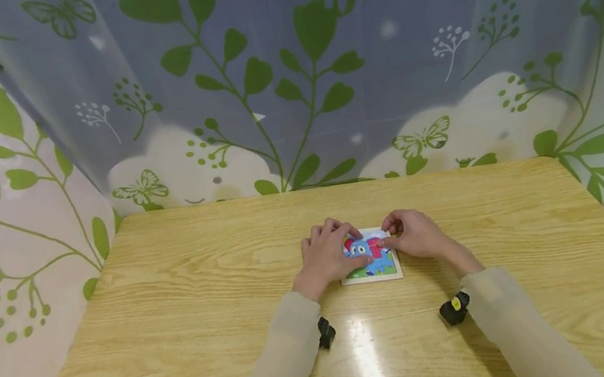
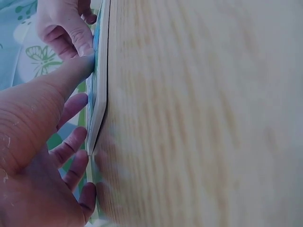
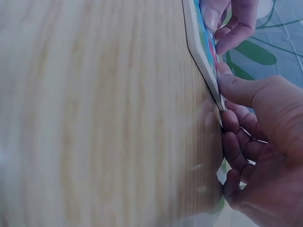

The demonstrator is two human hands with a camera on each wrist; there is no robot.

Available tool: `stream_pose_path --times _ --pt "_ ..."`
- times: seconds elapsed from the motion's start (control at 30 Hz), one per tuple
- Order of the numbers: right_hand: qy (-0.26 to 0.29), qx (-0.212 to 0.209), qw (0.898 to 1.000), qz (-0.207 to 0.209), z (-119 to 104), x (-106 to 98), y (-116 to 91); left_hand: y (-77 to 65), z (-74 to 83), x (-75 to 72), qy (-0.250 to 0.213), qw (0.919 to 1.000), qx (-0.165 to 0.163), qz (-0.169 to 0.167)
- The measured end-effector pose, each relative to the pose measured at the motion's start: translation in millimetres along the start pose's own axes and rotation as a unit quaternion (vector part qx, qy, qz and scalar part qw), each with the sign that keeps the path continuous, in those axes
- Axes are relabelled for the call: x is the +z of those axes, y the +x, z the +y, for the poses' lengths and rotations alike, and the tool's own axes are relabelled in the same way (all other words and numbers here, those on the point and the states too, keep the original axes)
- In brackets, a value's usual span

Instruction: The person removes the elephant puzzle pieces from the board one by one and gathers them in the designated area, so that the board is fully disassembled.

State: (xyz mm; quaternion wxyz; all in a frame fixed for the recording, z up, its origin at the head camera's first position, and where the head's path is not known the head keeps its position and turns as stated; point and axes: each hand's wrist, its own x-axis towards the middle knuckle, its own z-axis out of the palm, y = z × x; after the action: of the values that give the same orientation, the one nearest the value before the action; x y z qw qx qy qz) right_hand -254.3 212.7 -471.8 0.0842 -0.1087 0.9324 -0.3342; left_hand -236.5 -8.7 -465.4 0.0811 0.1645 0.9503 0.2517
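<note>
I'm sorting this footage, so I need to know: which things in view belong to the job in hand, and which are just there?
Part of the job:
- picture board
- left hand, touching it
- right hand, touching it

Just there:
- wooden table
- leafy curtain
- black wrist devices

Flat puzzle board (image 1: 380, 264) on wooden table (image 1: 203, 276)

So we've got our left forearm (image 1: 282, 363) angled toward 1 o'clock and our right forearm (image 1: 521, 322) toward 11, wrists well apart, hands near each other. Our left hand (image 1: 327, 255) is back-side up, fingers (image 2: 73, 144) spread and loosely bent, thumb (image 2: 71, 71) sticking out to roughly 3 o'clock. Our right hand (image 1: 417, 236) kinda mirrors it, thumb pointing about 9, but those fingers (image 3: 233, 145) are curled in.
</note>
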Motion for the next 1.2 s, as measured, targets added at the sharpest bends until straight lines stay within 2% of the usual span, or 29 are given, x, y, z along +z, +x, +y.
stream_pose_path --times 0.4,0.67,1.2 --pt "0.028 -0.007 1.000 -0.002 3.7 -0.5 -0.3 0.9 -0.7 -0.6 -0.009 0.9999 -0.007 -0.012" --pt "0.019 0.003 1.000 -0.017 3.6 -1.2 2.6 2.1 -0.6 1.5 -0.009 0.9998 -0.012 -0.013" --pt "0.017 -0.017 1.000 -0.015 4.0 -1.3 4.4 3.3 -1.4 2.2 -0.010 0.9998 -0.012 -0.009"
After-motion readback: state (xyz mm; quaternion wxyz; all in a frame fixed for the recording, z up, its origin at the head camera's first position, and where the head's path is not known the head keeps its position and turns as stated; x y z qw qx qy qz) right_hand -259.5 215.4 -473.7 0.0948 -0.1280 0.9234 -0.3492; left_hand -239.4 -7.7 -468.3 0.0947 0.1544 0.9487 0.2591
